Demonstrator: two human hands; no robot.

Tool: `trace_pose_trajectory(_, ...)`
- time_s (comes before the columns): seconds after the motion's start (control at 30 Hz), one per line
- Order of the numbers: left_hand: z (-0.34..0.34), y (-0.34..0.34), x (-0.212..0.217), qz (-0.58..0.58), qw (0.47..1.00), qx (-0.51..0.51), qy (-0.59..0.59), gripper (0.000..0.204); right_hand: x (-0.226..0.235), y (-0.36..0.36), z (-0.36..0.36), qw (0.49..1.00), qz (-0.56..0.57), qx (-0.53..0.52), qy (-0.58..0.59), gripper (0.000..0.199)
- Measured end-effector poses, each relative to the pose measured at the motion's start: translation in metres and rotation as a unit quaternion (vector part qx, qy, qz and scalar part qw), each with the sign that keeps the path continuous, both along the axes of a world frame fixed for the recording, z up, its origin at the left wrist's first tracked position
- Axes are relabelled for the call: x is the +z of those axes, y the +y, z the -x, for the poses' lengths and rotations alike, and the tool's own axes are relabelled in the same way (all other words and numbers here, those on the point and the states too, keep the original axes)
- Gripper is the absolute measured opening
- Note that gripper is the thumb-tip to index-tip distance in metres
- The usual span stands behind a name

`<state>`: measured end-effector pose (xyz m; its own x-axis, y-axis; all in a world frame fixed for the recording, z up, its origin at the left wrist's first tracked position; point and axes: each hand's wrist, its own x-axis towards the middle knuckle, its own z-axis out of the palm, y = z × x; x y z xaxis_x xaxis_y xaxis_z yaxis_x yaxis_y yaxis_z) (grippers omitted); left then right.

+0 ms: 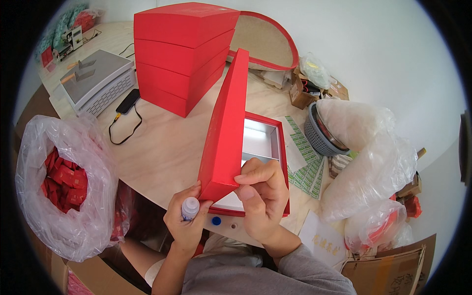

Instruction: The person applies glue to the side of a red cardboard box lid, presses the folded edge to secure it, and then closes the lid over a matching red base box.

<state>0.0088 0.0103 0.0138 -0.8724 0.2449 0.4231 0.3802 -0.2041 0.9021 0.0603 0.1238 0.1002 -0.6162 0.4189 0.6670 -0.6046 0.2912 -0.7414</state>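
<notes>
A red box lid (223,128) stands tilted on edge over the left side of an open red box (282,147), whose pale inside is split into compartments. Whether lid and box are joined is hidden. My left hand (184,221) is closed around a small white squeeze bottle (190,206), its fingertips also against the lid's near lower corner. At that same corner my right hand (263,196) pinches the lid's edge between thumb and fingers. A light nick shows in the red covering there. On the table's near edge, just below the box, lies a blue cap (216,221).
Stacked red boxes (182,59) rise behind the lid. To the left are a phone (129,101) on a cable, a grey metal machine (98,81) and a plastic bag (101,162) of red packets. Green-printed label sheets (307,162), a grey basket (317,132) and bulky plastic bags (364,157) sit right.
</notes>
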Motion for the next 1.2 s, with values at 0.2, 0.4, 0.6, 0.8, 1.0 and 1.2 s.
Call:
trace_pose_trajectory(0.2, -0.0002, 0.0007, -0.0007, 0.000, 1.000, 0.001, 0.008, 0.033, 0.0018, 0.0004, -0.0038, 0.999, -0.036, -0.002, -0.026, 0.017)
trace_pose_trajectory(0.4, -0.0007, 0.0005, 0.0011, 0.006, 1.000, 0.002, 0.021, 0.034, 0.0039, -0.0015, -0.0044, 0.999, -0.031, -0.015, -0.036, 0.020)
trace_pose_trajectory(0.6, -0.0001, 0.0014, 0.0014, 0.010, 0.999, 0.010, 0.049, 0.034, 0.0050, -0.0021, -0.0043, 0.998, -0.039, -0.036, -0.040, 0.021)
trace_pose_trajectory(0.8, -0.0001, 0.0010, 0.0023, 0.016, 0.998, 0.013, 0.057, 0.035, 0.0060, -0.0036, -0.0040, 0.997, -0.043, -0.049, -0.043, 0.022)
trace_pose_trajectory(1.0, -0.0017, 0.0023, 0.0023, 0.014, 0.999, 0.013, 0.038, 0.034, 0.0054, -0.0040, -0.0050, 0.996, -0.046, -0.063, -0.049, 0.024)
trace_pose_trajectory(1.2, -0.0011, 0.0018, 0.0026, 0.018, 0.999, 0.014, 0.042, 0.033, 0.0039, -0.0027, -0.0037, 0.996, -0.051, -0.056, -0.035, 0.023)
